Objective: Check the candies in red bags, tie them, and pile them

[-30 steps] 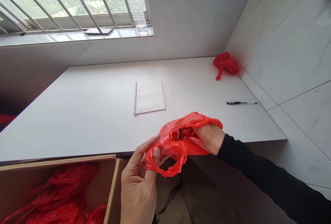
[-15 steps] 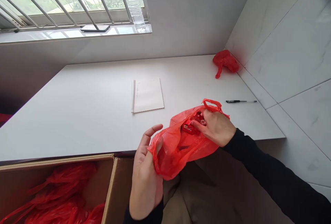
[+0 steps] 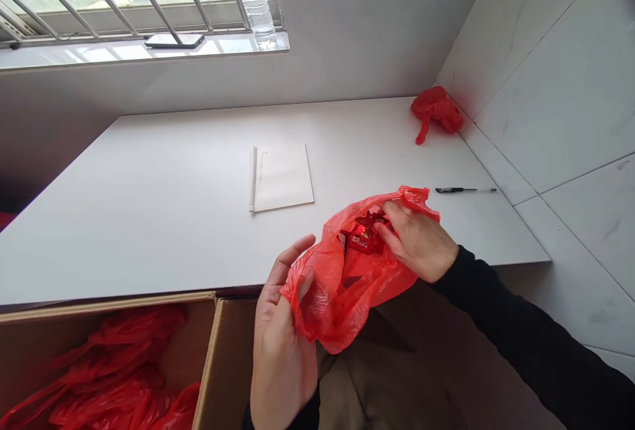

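A thin red plastic bag (image 3: 330, 298) is held open above the table's front edge. Its left rim lies between the thumb and fingers of my left hand (image 3: 285, 324). My right hand (image 3: 417, 238) reaches into the bag's mouth from the right. Its thumb and fingertips are closed at small, shiny red-wrapped sweets (image 3: 363, 237) with printed wrappers; some fingers are hidden behind the bag and the sweets. The lower part of the bag sags over my lap, away from the table.
A pale notebook (image 3: 284, 177) and a black pen (image 3: 464, 190) lie on the white table (image 3: 163, 198). A knotted red bag (image 3: 436, 111) sits in the far corner. At lower left, a cardboard box (image 3: 211, 357) holds red bags (image 3: 119, 377). A phone (image 3: 173, 40) and bottle (image 3: 258, 6) are on the sill.
My right hand has shifted slightly among the sweets, and the bag's right rim has folded differently around it. The left hand keeps its hold. The camera view has moved slightly.
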A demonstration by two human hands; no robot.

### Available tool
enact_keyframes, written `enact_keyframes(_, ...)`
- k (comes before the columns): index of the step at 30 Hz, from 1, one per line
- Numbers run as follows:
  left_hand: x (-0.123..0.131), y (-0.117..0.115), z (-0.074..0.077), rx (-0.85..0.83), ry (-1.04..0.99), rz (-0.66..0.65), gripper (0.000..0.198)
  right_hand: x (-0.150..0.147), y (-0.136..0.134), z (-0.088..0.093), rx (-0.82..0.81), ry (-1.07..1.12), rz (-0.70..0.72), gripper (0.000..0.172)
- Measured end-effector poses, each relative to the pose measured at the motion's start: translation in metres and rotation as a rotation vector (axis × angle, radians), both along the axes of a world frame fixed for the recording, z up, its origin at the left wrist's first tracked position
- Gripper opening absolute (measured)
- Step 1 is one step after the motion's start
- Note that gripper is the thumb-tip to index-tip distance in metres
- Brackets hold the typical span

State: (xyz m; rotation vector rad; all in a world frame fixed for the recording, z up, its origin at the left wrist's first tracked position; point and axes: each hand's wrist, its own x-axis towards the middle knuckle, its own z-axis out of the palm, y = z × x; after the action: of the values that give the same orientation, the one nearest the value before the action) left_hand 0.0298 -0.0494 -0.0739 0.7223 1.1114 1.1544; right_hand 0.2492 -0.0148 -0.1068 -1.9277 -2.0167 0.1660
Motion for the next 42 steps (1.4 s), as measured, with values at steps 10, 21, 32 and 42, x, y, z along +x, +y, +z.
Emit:
enact_keyframes(10, 0.001, -0.002, 0.002, 0.008, -0.105, -0.001, 0.04, -0.001, -0.003, 0.006, -0.187, 0.104, 0.01, 0.016)
enact_keyframes(21, 0.004, -0.002, 0.014, -0.054, -0.181, 0.008, 0.044, -0.007, 0.002, -0.006, -0.333, -0.105, 0.119, 0.009)
enact_keyframes(32, 0.004, 0.0, 0.014, -0.053, -0.158, 0.001, 0.044, -0.014, 0.0, -0.01, -0.172, -0.084, 0.164, 0.019)
enact_keyframes(42, 0.005, 0.006, 0.013, -0.068, -0.142, 0.016, 0.047, -0.012, -0.007, -0.012, -0.241, -0.142, 0.185, 0.014)
